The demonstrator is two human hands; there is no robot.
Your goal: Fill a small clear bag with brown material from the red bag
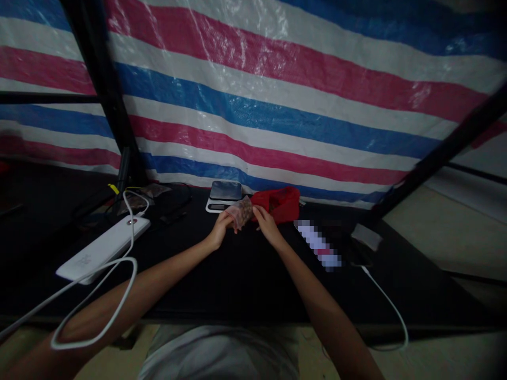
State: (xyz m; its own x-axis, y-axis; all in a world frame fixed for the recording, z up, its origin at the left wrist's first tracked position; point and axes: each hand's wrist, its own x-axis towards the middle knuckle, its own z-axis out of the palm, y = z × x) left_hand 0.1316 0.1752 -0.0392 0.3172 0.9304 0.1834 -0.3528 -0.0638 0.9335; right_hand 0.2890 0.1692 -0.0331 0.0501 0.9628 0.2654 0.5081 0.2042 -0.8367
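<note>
My left hand is closed on a small see-through bag with brownish contents, tilted above the black table. Its contents are too dim to name. My right hand has its fingers together at the bag's right edge, close to a red bag. The red bag stands with its top open and something brownish inside. Whether the right fingers pinch the small bag or only touch it is hard to see. Just behind my left hand is a white digital scale with a dark platform.
A white power bank with a looping white cable lies at the left. Right of my hands is a blurred-out phone. A white cable runs off the black table. Behind hangs a striped tarp between dark poles.
</note>
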